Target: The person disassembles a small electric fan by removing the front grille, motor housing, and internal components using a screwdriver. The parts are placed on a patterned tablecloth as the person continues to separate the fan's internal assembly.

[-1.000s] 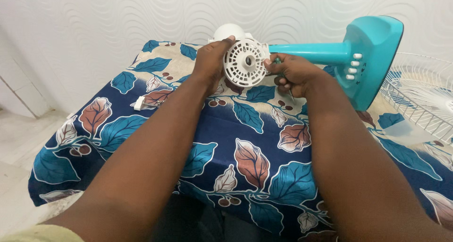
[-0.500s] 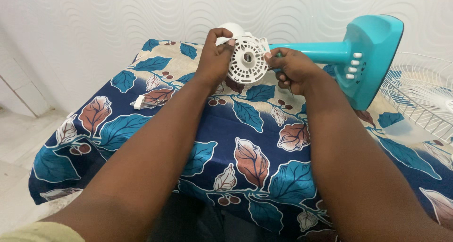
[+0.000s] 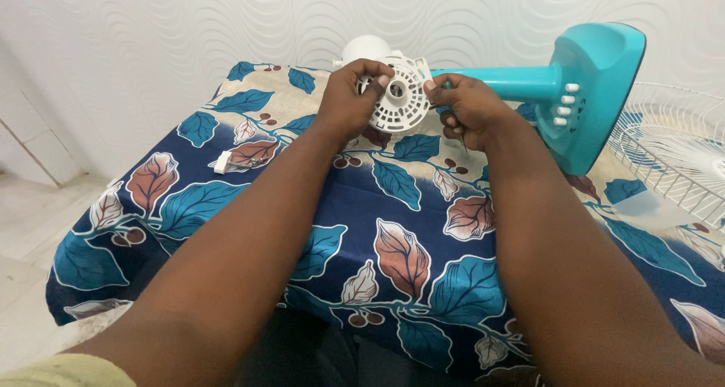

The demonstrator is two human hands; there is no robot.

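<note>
White vented motor cover sits against the fan's motor housing, pinched by left hand and right hand fingers, seemingly not yet seated.

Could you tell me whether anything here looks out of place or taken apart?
Yes: the teal fan lies on its side on the leaf-print cloth, with no blades or front guard. The white wire guard lies apart at right. Both hands grip the white motor cover.

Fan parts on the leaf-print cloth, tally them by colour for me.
White: 4 — round slotted plastic motor cover, domed motor housing, wire fan guard, small plastic piece
Teal: 1 — plastic fan stand with base
Total: 5
</note>
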